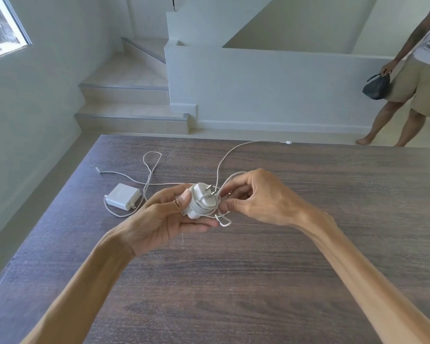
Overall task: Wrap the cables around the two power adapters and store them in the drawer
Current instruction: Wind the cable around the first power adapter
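Note:
My left hand (159,217) grips a white power adapter (202,198) above the dark wooden table (258,281), prongs pointing up. Several turns of its white cable (225,160) lie around its body. My right hand (256,197) pinches that cable beside the prongs; the loose end trails to the far table edge, ending in a connector (288,142). A second white adapter (123,196) lies flat on the table to the left, its cable (149,167) spread out in loose loops. No drawer is in view.
A person (415,78) in beige shorts stands beyond the table at the far right, holding a dark bag (376,86). Tiled steps (127,103) and a low white wall (271,88) lie behind the table. The table's left edge runs diagonally.

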